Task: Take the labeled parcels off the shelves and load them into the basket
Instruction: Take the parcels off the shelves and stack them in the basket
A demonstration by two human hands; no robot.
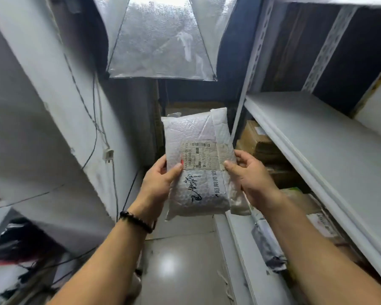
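Note:
A white bubble-wrap parcel [197,137] with a printed barcode label and black handwriting is held upright in the middle of the view, out in the aisle. My left hand [157,183] grips its left edge, thumb on the front. My right hand [250,173] grips its right edge, thumb pressed on the label. The grey metal shelves [317,137] stand to the right. No basket is visible.
Lower shelf levels on the right hold cardboard boxes [259,142] and a grey plastic mailer [267,245]. A silver reflective light box [158,40] hangs overhead. A white wall with cables [95,119] is on the left, dark clutter [20,249] at lower left, glossy floor [174,260] below.

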